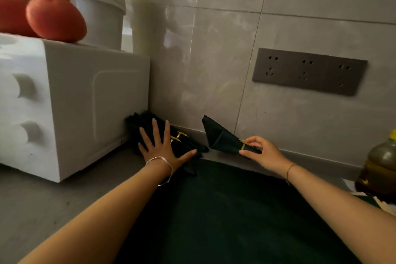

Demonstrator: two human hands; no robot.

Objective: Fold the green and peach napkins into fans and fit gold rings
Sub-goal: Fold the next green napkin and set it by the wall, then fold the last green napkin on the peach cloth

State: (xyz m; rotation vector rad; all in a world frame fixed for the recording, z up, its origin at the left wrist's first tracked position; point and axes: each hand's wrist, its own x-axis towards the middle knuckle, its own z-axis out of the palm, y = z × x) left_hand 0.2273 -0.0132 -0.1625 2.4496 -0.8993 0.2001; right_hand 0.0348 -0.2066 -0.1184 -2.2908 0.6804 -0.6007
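Our left hand [162, 152] lies spread, palm down, pressing the pile [147, 122] of ringed green napkins at 11 o'clock of the flat cloth [225, 210], tight against the oven [75, 103]. Our right hand [263, 152] pinches the fan [218, 137] between thumb and fingers right at its ring [244, 144], at 1 o'clock by the wall [214, 60]. No peach napkin in view.

Handling, as we judge it:
- The fabric is light, soft and floppy, not fragile, and pleats likely spring open unless pinned.
- The rings [177, 136] on the pile look like thin wire and probably slide and bend easily.
- We take a fan at the ringed waist, not the flared end.
- We take the flat cloth by its corners and crease it against the counter [42, 199].
- The bottle [381, 167] sits at 3 o'clock, so we keep elbows clear.
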